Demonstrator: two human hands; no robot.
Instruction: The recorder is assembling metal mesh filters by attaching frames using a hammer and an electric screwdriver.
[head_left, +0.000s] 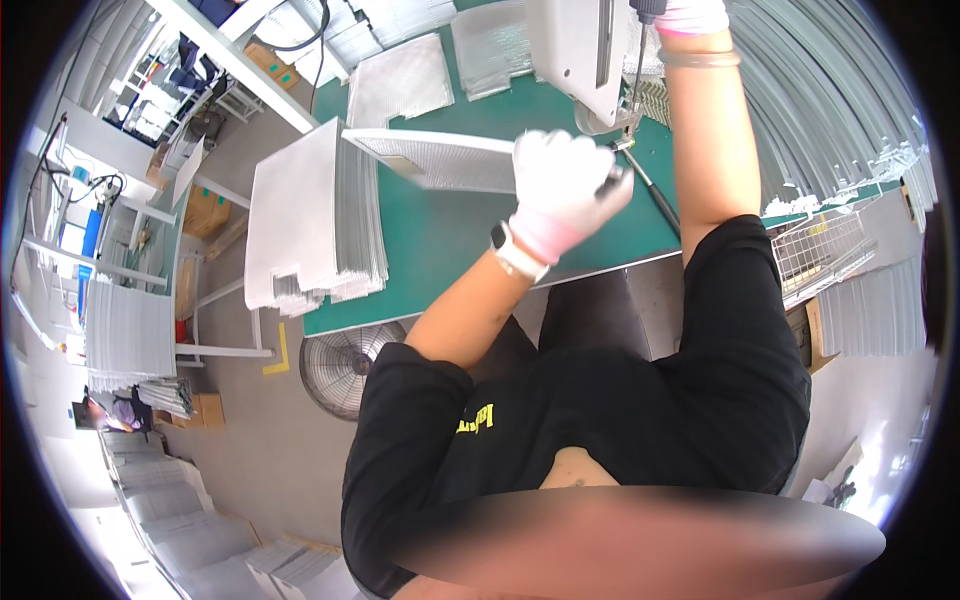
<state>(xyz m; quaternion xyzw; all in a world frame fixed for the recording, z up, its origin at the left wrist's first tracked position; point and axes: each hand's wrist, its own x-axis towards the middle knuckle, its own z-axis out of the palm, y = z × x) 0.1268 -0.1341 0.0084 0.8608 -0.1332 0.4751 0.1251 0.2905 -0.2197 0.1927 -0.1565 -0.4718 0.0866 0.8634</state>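
Observation:
My left hand [568, 190], in a white glove with a pink cuff, is closed at the right end of a thin white-framed mesh panel [450, 165]. Tilted on its edge over the green tabletop [430, 250], the panel looks blurred along its lower side. A small dark spot shows by my left thumb; I cannot make out what it is. My right hand [693, 16], also gloved, is raised at the top edge beside a white bench machine [580, 55] with a dark knob [648, 6]. Its fingers are cut off from view. A dark-handled tool [655, 190] lies below the machine.
Left on the table stands a tall stack of white panels [300, 210]. More flat panels [400, 85] lie at the back. Many pale strips [840, 100] fill the right side, above a wire basket [820, 250]. A round floor fan [355, 368] sits under the table's front edge.

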